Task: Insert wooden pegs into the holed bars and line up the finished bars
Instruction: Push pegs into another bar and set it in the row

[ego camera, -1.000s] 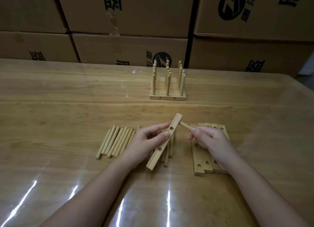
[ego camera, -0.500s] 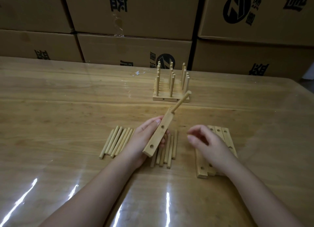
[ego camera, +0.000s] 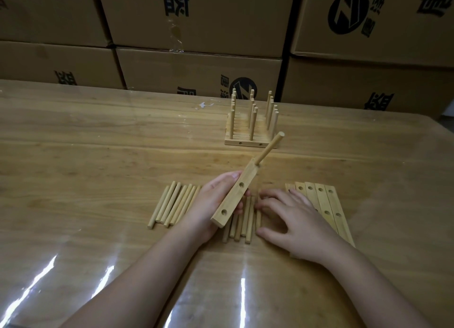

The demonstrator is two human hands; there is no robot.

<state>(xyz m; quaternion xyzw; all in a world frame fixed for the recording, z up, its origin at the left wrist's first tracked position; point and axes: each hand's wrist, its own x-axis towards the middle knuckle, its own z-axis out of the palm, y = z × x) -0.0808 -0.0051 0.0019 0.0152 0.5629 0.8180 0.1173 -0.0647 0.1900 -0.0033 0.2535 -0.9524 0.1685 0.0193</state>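
While left hand (ego camera: pixel 211 205) grips holed bar (ego camera: pixel 235 192) aloft and tilted, one peg (ego camera: pixel 269 147) stands in far hole; fingers behind bar hidden. Right hand (ego camera: pixel 294 219) spread, fingertips resting on loose pegs (ego camera: pixel 248 219) between hands; palm covers near ends of empty bars (ego camera: pixel 326 205). Pegs partly hidden under both hands. Finished bars (ego camera: pixel 250 131) lined up farther back on table (ego camera: pixel 98 155), rear rows hard to separate.

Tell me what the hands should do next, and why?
Probably the right hand should pinch one loose peg from beneath its fingers. The bar in the left hand has only one standing peg and two empty holes.
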